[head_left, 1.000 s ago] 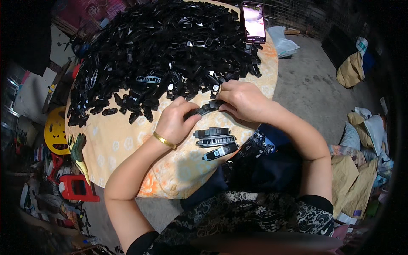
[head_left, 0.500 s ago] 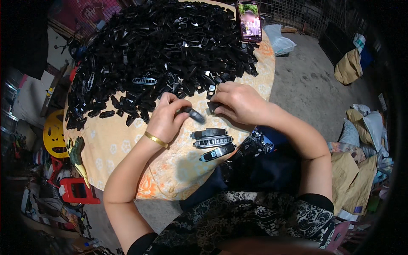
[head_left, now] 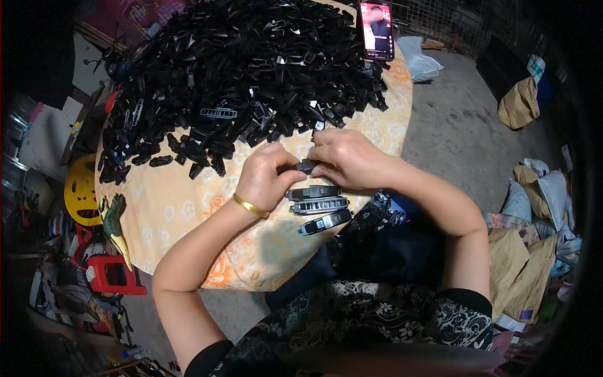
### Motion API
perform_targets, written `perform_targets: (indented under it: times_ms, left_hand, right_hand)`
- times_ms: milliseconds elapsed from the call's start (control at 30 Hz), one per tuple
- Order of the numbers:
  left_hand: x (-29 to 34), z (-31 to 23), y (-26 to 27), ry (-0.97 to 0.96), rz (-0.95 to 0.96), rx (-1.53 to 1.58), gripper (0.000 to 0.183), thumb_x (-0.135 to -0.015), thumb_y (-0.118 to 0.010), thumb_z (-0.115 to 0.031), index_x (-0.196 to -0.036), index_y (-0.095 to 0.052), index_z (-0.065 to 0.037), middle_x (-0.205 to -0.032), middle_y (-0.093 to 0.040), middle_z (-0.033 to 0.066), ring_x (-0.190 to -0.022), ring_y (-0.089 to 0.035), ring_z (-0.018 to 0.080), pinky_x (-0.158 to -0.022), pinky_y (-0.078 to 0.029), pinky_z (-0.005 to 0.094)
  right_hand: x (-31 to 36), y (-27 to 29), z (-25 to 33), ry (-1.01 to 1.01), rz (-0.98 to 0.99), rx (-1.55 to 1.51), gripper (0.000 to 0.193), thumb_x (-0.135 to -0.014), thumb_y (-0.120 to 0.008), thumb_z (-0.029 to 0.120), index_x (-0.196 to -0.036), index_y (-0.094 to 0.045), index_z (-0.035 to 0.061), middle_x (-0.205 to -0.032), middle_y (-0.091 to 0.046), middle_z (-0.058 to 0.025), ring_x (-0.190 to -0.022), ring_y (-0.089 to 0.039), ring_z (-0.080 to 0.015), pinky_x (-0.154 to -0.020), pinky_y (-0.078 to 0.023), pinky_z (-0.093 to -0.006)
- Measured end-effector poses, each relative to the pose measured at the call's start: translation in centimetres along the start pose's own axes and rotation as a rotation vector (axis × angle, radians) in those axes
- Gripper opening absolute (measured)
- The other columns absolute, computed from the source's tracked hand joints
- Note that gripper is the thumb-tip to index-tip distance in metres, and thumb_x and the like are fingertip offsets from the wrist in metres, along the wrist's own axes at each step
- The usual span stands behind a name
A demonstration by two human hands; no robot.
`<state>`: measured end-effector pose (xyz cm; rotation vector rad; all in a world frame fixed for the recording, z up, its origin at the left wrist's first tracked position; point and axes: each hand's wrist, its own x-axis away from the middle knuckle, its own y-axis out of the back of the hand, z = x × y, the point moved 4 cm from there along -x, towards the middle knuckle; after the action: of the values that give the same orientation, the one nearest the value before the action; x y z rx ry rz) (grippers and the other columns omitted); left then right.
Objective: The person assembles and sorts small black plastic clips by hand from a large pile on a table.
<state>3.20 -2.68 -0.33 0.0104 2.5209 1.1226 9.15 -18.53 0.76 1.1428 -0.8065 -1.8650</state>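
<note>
Between my two hands is a small black plastic part (head_left: 306, 166), mostly covered by fingers. My left hand (head_left: 267, 174), with a gold bangle at its wrist, pinches the part's left end. Thumb and fingers of my right hand (head_left: 347, 158) close on its right end. Whether it is one part or two pressed together is hidden. Just nearer to me lie three long parts side by side: a black one (head_left: 313, 192), a ribbed grey one (head_left: 320, 205) and a slightly tilted black one (head_left: 325, 222).
A large heap of black plastic parts (head_left: 239, 75) covers the far side of the flowered tablecloth (head_left: 169, 245). A lit phone (head_left: 377, 31) stands at the far right edge. Gloves (head_left: 114, 226) lie at the left edge. A red stool (head_left: 116, 274) and sacks (head_left: 521, 270) flank the table.
My hands have come together; my left hand has moved right with its black part, which now meets my right hand's fingers. The phone's picture has changed, and the view has shifted slightly.
</note>
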Motion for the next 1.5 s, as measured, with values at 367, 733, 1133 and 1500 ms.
perform_targets:
  times_ms: [367,733,1133,1500]
  left_hand:
    - [-0.3,1.3,8.1,0.152,-0.095,-0.805,0.06,-0.065,-0.08,-0.042,-0.1,-0.057,0.001,-0.091,-0.059,0.0179,-0.084,-0.059,0.0367,-0.075,-0.048,0.042]
    - [0.1,4.2,7.7,0.375,0.054,-0.757,0.053,-0.078,-0.07,-0.009,-0.124,-0.045,-0.001,-0.101,-0.063,0.0245,-0.093,-0.061,0.041,-0.079,-0.05,0.0452]
    - [0.3,-2.0,2.2,-0.317,-0.072,-0.242,0.017,-0.073,-0.068,0.001,-0.084,-0.056,-0.002,-0.089,-0.058,0.0143,-0.081,-0.057,0.0333,-0.07,-0.048,0.0395]
    - [0.3,-1.6,0.8,-0.241,0.017,-0.158,0.03,-0.075,-0.07,-0.003,-0.103,-0.057,0.0,-0.094,-0.059,0.0157,-0.082,-0.061,0.0321,-0.071,-0.051,0.0363]
  right_hand:
    - [0.2,1.5,-1.1,-0.124,-0.148,0.098,0.032,-0.081,-0.069,0.021,-0.108,-0.064,0.0038,-0.098,-0.059,-0.0136,-0.089,-0.06,-0.0314,-0.076,-0.05,-0.0388]
    - [0.6,0.4,-2.0,-0.122,0.006,0.215,0.028,-0.08,-0.068,0.017,-0.105,-0.063,0.0047,-0.095,-0.057,-0.0113,-0.09,-0.057,-0.0303,-0.077,-0.049,-0.0396]
    - [1.5,1.3,-2.6,-0.126,0.068,-0.09,0.028,-0.077,-0.072,0.016,-0.103,-0.067,0.0059,-0.094,-0.062,-0.0113,-0.096,-0.059,-0.0313,-0.083,-0.047,-0.0401]
    - [2.2,2.4,-5.4,-0.535,0.189,-0.331,0.034,-0.084,-0.068,0.024,-0.11,-0.061,0.0038,-0.101,-0.066,-0.016,-0.095,-0.063,-0.0324,-0.082,-0.05,-0.0389]
